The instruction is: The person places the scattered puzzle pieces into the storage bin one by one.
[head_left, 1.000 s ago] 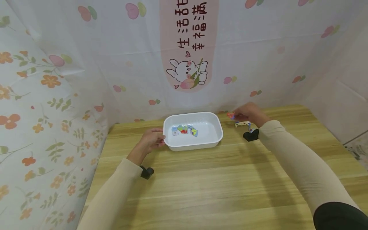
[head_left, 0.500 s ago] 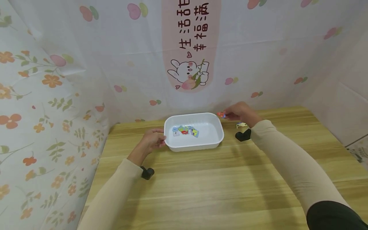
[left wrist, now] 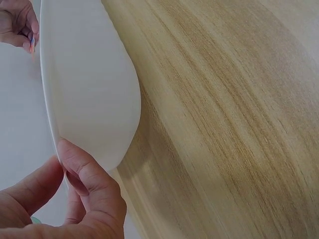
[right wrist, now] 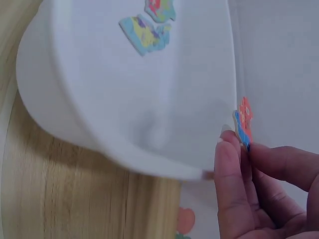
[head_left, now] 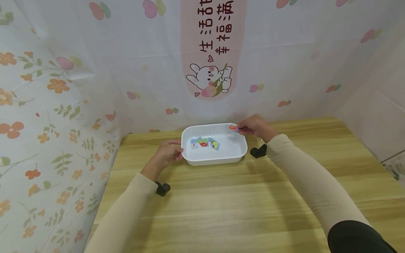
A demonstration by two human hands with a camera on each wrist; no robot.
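Note:
A white plastic basin (head_left: 215,161) stands on the table near the back cloth. My left hand (head_left: 167,154) pinches its left rim, thumb and fingers on either side of the wall in the left wrist view. My right hand (head_left: 255,127) holds a small flat red-and-blue puzzle piece (right wrist: 244,123) between thumb and fingertips, over the basin's back right corner. On the basin floor, towards the left, lie several colourful puzzle pieces (head_left: 215,145); one yellow-and-light-blue piece (right wrist: 144,36) shows in the right wrist view.
The wood-grain table (head_left: 215,203) spreads in front of the basin. A white patterned cloth (head_left: 139,70) hangs behind and to the left. Black wrist mounts (head_left: 258,151) sit below both wrists. Beside the right wrist, a sliver of something pale is mostly hidden.
My right hand has carried the red-and-blue puzzle piece leftward from the table right of the basin to above its right corner. The left hand has stayed on the rim.

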